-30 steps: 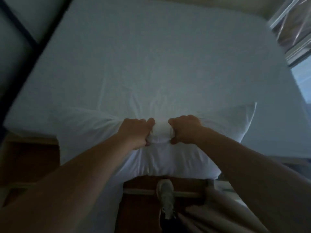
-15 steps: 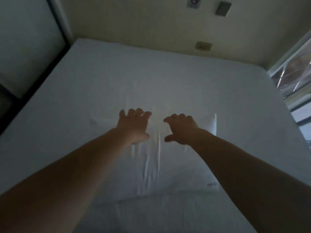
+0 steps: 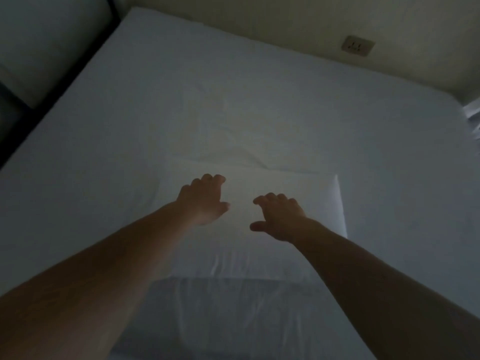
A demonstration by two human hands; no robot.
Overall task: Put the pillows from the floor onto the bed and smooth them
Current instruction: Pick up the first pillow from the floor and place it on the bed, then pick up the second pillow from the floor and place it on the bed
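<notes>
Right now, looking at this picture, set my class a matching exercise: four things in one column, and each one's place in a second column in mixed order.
Things:
1. pillow
2. wall socket
3. left hand
4. right hand

Places:
A. on the wall past the far edge of the bed
B. open, over the pillow's left half
C. lying flat on the bed's white sheet
D. open, over the pillow's right half

Pairs: 1-C, 2-A, 3-B, 4-D

Dim room: cream wall (image 3: 285, 24) with a socket (image 3: 358, 46), dark frame (image 3: 52, 81) at left.
</notes>
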